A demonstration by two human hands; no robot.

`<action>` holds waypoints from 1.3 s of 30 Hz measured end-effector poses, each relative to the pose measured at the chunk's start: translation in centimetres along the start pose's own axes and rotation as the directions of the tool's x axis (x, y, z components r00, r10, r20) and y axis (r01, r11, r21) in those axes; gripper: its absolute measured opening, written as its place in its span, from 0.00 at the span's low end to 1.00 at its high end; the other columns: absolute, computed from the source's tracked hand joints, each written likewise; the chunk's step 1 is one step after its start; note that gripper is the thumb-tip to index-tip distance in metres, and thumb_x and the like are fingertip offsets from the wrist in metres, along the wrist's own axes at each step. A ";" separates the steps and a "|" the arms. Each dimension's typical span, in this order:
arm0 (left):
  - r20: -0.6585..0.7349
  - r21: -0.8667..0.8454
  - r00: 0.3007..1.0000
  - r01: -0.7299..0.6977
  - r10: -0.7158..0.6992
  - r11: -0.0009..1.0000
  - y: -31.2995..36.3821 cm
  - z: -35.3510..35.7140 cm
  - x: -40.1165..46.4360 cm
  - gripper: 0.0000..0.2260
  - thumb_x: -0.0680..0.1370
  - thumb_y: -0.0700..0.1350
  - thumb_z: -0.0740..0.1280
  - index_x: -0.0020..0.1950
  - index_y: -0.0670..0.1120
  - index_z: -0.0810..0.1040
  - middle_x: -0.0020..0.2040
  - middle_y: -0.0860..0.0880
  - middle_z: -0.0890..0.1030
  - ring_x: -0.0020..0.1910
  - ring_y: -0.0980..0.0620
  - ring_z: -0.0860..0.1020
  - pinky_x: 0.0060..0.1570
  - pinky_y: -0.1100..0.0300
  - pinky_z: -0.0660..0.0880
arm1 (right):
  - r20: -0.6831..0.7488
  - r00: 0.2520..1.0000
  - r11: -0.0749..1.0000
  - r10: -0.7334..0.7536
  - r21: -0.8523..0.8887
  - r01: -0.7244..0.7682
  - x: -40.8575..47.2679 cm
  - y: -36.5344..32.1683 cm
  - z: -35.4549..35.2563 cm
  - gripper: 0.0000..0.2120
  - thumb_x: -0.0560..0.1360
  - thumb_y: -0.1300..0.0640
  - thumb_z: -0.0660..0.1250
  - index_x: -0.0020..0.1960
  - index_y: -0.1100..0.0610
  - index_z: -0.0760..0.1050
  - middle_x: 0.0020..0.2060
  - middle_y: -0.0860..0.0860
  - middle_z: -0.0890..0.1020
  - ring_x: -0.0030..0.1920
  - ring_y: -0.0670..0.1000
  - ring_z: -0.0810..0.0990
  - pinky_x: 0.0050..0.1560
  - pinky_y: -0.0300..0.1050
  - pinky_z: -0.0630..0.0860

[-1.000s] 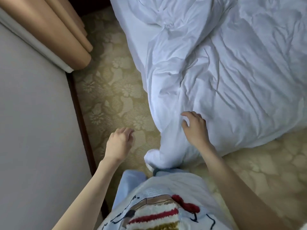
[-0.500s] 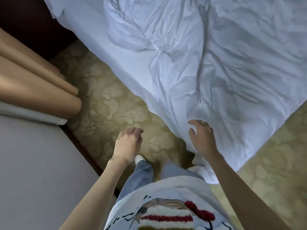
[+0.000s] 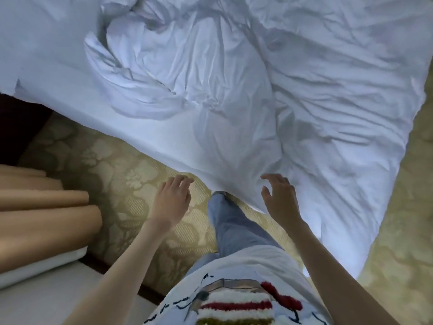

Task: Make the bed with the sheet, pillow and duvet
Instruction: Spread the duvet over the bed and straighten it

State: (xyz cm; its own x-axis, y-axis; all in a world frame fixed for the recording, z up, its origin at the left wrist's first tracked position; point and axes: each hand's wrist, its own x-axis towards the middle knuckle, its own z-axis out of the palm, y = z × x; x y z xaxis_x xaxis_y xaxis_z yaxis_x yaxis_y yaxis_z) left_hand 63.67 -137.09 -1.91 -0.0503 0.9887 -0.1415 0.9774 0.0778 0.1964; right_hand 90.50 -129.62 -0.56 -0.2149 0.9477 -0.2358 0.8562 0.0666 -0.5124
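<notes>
Two hands hover with relaxed, spread fingers, holding nothing: left hand [image 3: 172,200] above the carpet [image 3: 112,177], right hand [image 3: 280,198] over the duvet [image 3: 293,95]. Crumpled on the bed [image 3: 46,55], the duvet runs 11 to 5 o'clock, one corner hanging at 5.

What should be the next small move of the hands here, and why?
Probably the right hand should close on the edge of the crumpled duvet just ahead of it. Both hands are open and hold nothing; the left hand hovers over the carpet. The duvet lies bunched and twisted across the bed, so it needs gripping before it can be spread.
</notes>
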 end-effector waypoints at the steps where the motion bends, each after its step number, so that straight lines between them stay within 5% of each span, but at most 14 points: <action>1: 0.021 0.015 1.000 -0.005 0.005 1.000 -0.8 -0.1 1.9 0.17 0.69 0.35 0.72 0.58 0.43 0.79 0.55 0.45 0.81 0.50 0.42 0.80 0.50 0.47 0.76 | 0.020 1.000 1.000 0.013 0.006 -0.014 1.8 -0.6 0.4 0.15 0.76 0.63 0.63 0.62 0.58 0.74 0.60 0.54 0.78 0.59 0.56 0.76 0.61 0.49 0.69; 8: 0.179 0.239 0.980 -0.130 0.088 0.962 -5.2 -0.5 13.7 0.28 0.71 0.41 0.72 0.70 0.47 0.71 0.73 0.43 0.68 0.70 0.42 0.68 0.64 0.43 0.66 | 0.123 0.986 0.993 0.114 0.027 -0.118 11.3 -5.0 3.8 0.24 0.76 0.59 0.65 0.70 0.57 0.65 0.67 0.55 0.70 0.64 0.58 0.70 0.62 0.54 0.67; 12: 0.300 0.340 0.925 -0.331 0.232 0.880 -6.7 0.7 19.9 0.39 0.71 0.46 0.72 0.78 0.52 0.55 0.78 0.43 0.55 0.76 0.41 0.55 0.71 0.40 0.56 | 0.239 0.940 0.968 0.244 0.004 -0.252 14.2 -6.9 7.9 0.41 0.71 0.50 0.71 0.76 0.52 0.52 0.74 0.55 0.56 0.71 0.60 0.59 0.64 0.62 0.66; 18: 0.396 0.379 0.639 -0.768 0.659 0.517 -8.4 4.1 29.5 0.55 0.58 0.47 0.81 0.78 0.51 0.53 0.77 0.40 0.58 0.74 0.36 0.59 0.66 0.31 0.58 | 0.327 0.832 0.893 0.449 -0.208 -0.400 17.8 -7.5 12.9 0.58 0.67 0.43 0.74 0.76 0.51 0.33 0.76 0.60 0.37 0.75 0.65 0.40 0.67 0.73 0.52; 22: 0.502 0.353 0.453 -0.885 0.736 0.304 -8.1 7.3 34.3 0.53 0.59 0.48 0.78 0.78 0.53 0.54 0.76 0.39 0.60 0.72 0.32 0.62 0.66 0.30 0.58 | 0.202 0.814 0.813 0.544 -0.367 -0.452 19.5 -6.0 16.0 0.55 0.64 0.51 0.75 0.77 0.54 0.41 0.75 0.65 0.52 0.73 0.69 0.54 0.61 0.75 0.61; 25: 0.360 0.374 0.295 -0.915 0.885 0.153 -6.9 9.7 37.4 0.26 0.76 0.45 0.60 0.74 0.56 0.65 0.68 0.38 0.69 0.58 0.35 0.77 0.57 0.41 0.73 | 0.142 0.783 0.731 0.605 -0.487 -0.477 20.4 -5.3 17.4 0.53 0.59 0.57 0.75 0.76 0.58 0.48 0.72 0.64 0.64 0.69 0.67 0.66 0.57 0.67 0.71; 27: 0.282 0.360 0.239 -0.924 0.929 0.129 -5.5 10.6 39.0 0.23 0.81 0.39 0.51 0.72 0.58 0.69 0.58 0.37 0.77 0.44 0.40 0.79 0.47 0.47 0.76 | 0.091 0.794 0.712 0.601 -0.513 -0.480 20.8 -5.2 17.8 0.49 0.59 0.60 0.73 0.75 0.60 0.53 0.70 0.62 0.67 0.67 0.65 0.70 0.56 0.62 0.75; 32: 0.368 0.295 0.217 -0.949 0.904 0.108 -3.2 9.1 39.4 0.21 0.74 0.37 0.56 0.56 0.59 0.78 0.34 0.49 0.76 0.26 0.51 0.72 0.28 0.61 0.69 | 0.008 0.824 0.757 0.566 -0.401 -0.516 21.0 -5.8 16.3 0.38 0.66 0.69 0.68 0.73 0.61 0.57 0.68 0.60 0.68 0.65 0.62 0.70 0.58 0.57 0.73; 35: 0.485 0.244 0.184 -0.967 0.855 0.069 -3.7 6.8 38.7 0.23 0.61 0.40 0.64 0.52 0.59 0.78 0.31 0.54 0.74 0.25 0.55 0.72 0.25 0.64 0.66 | -0.025 0.843 0.800 0.538 -0.299 -0.519 20.0 -6.9 14.4 0.34 0.66 0.72 0.64 0.71 0.59 0.63 0.65 0.57 0.70 0.65 0.60 0.70 0.60 0.54 0.71; 39: 0.421 0.209 0.227 -0.966 0.878 0.150 -5.3 2.4 35.7 0.20 0.68 0.40 0.57 0.52 0.58 0.80 0.28 0.53 0.72 0.22 0.55 0.72 0.21 0.65 0.66 | -0.100 0.862 0.828 0.497 -0.243 -0.505 16.4 -9.2 13.3 0.38 0.60 0.75 0.63 0.69 0.56 0.69 0.59 0.53 0.78 0.56 0.60 0.77 0.56 0.53 0.71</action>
State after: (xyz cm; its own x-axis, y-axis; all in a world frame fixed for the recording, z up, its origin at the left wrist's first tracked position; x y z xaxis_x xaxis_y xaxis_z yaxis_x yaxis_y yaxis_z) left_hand 57.15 -102.51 -10.35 0.9333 0.2386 -0.2684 0.2378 -0.9706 -0.0362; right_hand 72.88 -118.85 -10.66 0.2871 0.8814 -0.3750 0.9317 -0.3479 -0.1043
